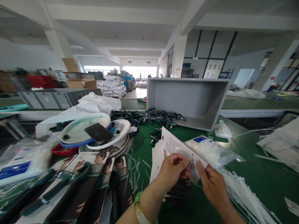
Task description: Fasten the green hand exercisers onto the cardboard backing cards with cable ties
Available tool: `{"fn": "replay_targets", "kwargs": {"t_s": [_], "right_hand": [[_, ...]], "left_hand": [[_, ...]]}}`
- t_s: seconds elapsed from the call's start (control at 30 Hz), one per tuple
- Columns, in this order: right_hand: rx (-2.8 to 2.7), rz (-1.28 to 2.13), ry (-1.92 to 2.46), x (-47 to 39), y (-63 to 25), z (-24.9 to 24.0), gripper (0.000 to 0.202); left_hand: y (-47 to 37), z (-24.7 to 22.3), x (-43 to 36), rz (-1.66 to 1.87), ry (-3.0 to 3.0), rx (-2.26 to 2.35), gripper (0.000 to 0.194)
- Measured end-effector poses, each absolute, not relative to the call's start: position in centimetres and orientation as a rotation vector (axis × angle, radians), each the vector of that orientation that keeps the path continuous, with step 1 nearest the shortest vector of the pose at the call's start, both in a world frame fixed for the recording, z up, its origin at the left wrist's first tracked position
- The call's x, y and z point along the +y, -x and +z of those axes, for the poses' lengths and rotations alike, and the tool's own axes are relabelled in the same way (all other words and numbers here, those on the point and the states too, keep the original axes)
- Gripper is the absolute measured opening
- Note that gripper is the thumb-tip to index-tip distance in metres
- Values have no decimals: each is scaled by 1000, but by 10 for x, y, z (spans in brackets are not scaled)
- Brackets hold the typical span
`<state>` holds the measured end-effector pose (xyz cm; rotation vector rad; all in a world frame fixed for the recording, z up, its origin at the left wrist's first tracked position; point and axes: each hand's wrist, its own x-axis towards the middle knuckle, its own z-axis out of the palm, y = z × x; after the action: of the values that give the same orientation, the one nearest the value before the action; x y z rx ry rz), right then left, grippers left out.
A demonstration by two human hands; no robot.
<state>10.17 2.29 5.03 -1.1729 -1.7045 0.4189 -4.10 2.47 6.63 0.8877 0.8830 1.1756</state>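
Observation:
A white printed card point(174, 143) with punched holes is tilted up in front of me. My right hand point(213, 183) grips it at its right edge, thumb on the near face. In front of the card, my left hand point(174, 169) is closed in a pinch; what its fingertips hold is too small to make out. A greenish bangle point(139, 208) circles the left wrist. A small translucent piece point(193, 171) shows between the hands. Under them lies a stack of similar cards point(156, 161), white at the back and dark at the front, partly hidden by my left hand.
Carded green-handled tools point(70, 186) cover the left front. Behind them are stacked round trays point(85, 127) and a phone point(98, 133). Green clamp-like tools point(167, 116) lie by a tipped grey crate point(184, 99). White cable ties point(247, 193) and a plastic bag point(207, 151) lie right.

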Motion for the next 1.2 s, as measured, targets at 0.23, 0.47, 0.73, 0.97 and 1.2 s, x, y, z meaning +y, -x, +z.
{"fn": "replay_targets", "kwargs": {"t_s": [0.23, 0.47, 0.73, 0.97, 1.2], "right_hand": [[-1792, 273, 1138, 21, -99, 48, 31], [-1963, -4, 982, 18, -93, 42, 28], [-2182, -394, 864, 16, -74, 35, 29], [-2451, -259, 862, 20, -62, 39, 24], [-2403, -161, 1436, 126, -59, 84, 31]], "left_hand": [[44, 71, 23, 1164, -897, 905, 47], [43, 71, 19, 1356, -862, 889, 45], [64, 61, -2, 1536, -988, 966, 45], [107, 29, 20, 1346, -1049, 1266, 24], [118, 7, 30, 1239, -1502, 1741, 34]]}}
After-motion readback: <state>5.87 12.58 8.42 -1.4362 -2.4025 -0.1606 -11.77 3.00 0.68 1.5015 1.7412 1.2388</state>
